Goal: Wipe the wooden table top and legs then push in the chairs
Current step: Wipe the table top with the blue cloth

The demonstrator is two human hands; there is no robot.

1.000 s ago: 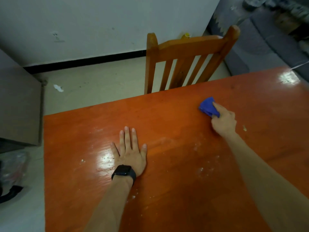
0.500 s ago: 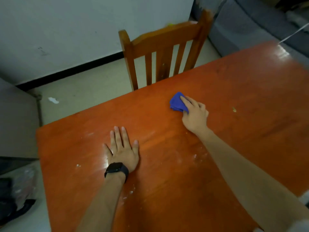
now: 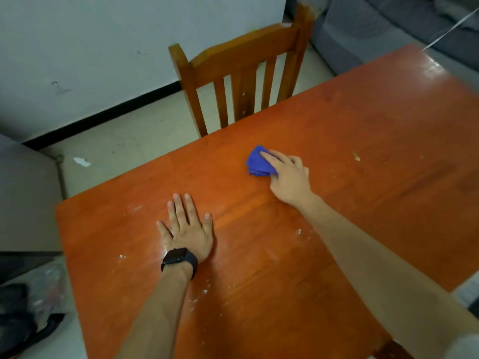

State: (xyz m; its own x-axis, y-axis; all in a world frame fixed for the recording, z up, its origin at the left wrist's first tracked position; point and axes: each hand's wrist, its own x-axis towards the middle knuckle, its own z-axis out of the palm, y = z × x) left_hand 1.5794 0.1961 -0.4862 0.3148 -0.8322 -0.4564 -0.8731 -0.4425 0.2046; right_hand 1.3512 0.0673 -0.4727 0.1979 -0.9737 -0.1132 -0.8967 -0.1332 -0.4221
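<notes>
The folded blue cloth (image 3: 259, 162) lies on the glossy orange wooden table top (image 3: 363, 208), toward its far edge, pressed under the right hand (image 3: 287, 177), whose fingers seem closed over it. Pale specks (probably crumbs) lie nearer and leftward, beside the flat, open left hand (image 3: 188, 230). The slatted wooden chair (image 3: 243, 81) stands beyond.

The glossy orange-brown wooden surface (image 3: 337, 229) carries scattered white specks near its front. A folded blue cloth (image 3: 258, 161) lies on it. A matching slatted wooden chair (image 3: 241, 73) stands at the far edge.
</notes>
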